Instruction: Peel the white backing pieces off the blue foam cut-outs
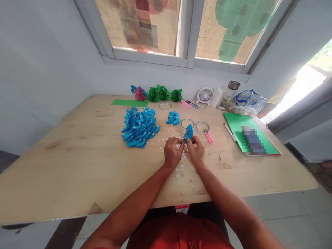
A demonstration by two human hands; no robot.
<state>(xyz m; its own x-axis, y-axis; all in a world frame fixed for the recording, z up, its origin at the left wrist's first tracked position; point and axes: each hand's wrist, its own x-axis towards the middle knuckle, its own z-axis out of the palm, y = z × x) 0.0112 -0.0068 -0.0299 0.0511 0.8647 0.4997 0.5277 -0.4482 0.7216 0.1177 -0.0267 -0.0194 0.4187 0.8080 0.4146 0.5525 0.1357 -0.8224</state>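
- Blue folded-paper piece with lobed edges (188, 132) is sitting between both hands, just above the pale wooden desk (77, 148) and in front of the torso, probably where I am getting the clearest view of its small folds.
- My left hand (173, 150) is pinching its lower left edge between thumb and fingers; that light grip is apparently steadying the paper without crushing it.
- My right hand (197, 150) is closing thumb and fingers on its lower right side, so the two pinches are meeting near the base and leaving the upper lobes standing free.
- Small white paper bits (161, 148) are lying scattered around and under the hands.
- Layered blue paper stack with white patches (140, 128) is resting to the left, seemingly within easy reach, while a smaller blue paper cluster (173, 118) is lying apart from it, perhaps to avoid mixing.
- Pink-handled snips (209, 138) are pointing their blades onto a silver ring (202, 122), handle facing me, likely for a quick pick-up; another silver ring (187, 119) is lying just beyond the held piece.
- Green ruffled paper ornaments (163, 93) are lining the wall, presumably out of the working area, and a white pen (230, 132) is lying beside the green sheet (237, 121) on the right.
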